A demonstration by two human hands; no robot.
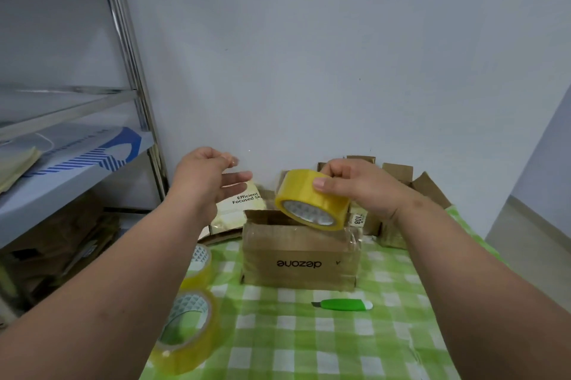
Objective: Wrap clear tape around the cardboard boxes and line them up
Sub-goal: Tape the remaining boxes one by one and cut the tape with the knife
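Note:
A brown cardboard box (298, 259) printed "dezone" stands upright on the green checked tablecloth (324, 342), with glossy clear tape on its front and right corner. My right hand (358, 186) grips a yellowish roll of clear tape (310, 198) just above the box's top edge. To the left of the roll my left hand (207, 180) hovers in the air, fingers relaxed, holding nothing. Several more cardboard boxes (398, 175) stand behind, against the wall.
Two spare tape rolls (188, 330) lie at the table's left edge, partly under my left forearm. A green box cutter (344, 305) lies in front of the box. A cream packet (241, 203) leans behind my left hand. A metal shelf rack (92, 138) stands at the left.

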